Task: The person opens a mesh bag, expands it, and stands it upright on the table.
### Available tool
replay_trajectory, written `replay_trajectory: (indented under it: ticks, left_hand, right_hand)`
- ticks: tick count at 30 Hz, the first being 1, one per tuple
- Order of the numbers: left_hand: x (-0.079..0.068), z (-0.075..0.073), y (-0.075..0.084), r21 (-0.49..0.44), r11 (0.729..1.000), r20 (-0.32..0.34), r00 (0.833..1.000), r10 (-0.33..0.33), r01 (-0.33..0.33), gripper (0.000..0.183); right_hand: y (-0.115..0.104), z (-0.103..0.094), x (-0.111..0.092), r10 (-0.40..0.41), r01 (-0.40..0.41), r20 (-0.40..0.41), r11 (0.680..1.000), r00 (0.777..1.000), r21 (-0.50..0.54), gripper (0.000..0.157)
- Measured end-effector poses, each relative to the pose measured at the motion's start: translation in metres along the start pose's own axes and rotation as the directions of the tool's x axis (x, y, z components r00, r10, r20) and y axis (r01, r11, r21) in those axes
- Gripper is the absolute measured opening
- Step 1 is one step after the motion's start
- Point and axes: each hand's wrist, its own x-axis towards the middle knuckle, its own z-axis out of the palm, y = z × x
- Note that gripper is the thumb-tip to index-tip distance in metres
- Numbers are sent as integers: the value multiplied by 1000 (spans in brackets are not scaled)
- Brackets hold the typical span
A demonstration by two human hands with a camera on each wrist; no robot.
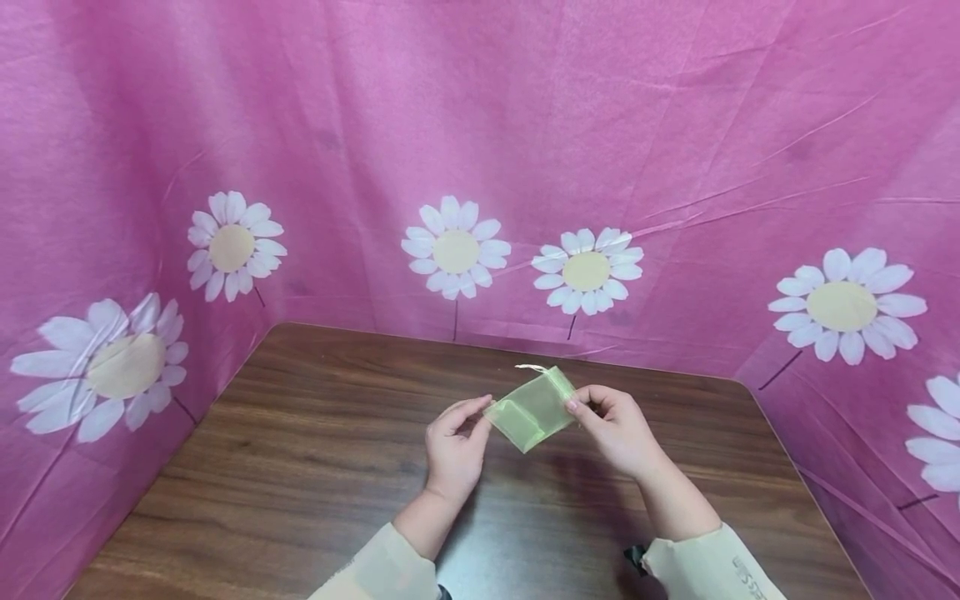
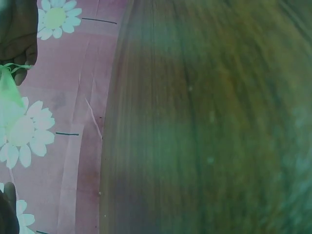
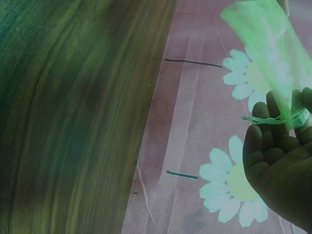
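Observation:
A small sheer light-green drawstring pouch (image 1: 527, 413) is held tilted above the wooden table between both hands. My left hand (image 1: 457, 446) pinches a corner at its left end between thumb and fingertips. With thumb and index finger, my right hand (image 1: 618, 429) grips the gathered end on the right, close to the pale drawstring (image 1: 531, 367). In the right wrist view the right hand (image 3: 280, 165) is dark, with the pouch (image 3: 270, 34) stretching up from its fingers. Only a piece of the pouch (image 2: 9, 95) shows at the left edge of the left wrist view.
The dark brown wood-grain table (image 1: 300, 467) spreads beneath the hands. A pink cloth (image 1: 480, 108) printed with white daisies hangs behind it and along both sides. Light sleeves cover the forearms.

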Motion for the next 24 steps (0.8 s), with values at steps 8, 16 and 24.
replay_trajectory:
  ticks: [8,16,24]
  left_hand:
    - [0,0,-1,11,1000,-11,1000,11,-11,18]
    - [-5,-2,-5,66,983,29,985,-172,170,14]
    - [-2,-7,-3,193,919,206,901,-381,344,45]
  right_hand:
    - [4,1,0,31,-31,2,999,1000,-9,12]
    - [4,2,1,69,-68,14,997,998,-28,12]
    - [6,3,2,39,-40,-7,981,999,-190,8]
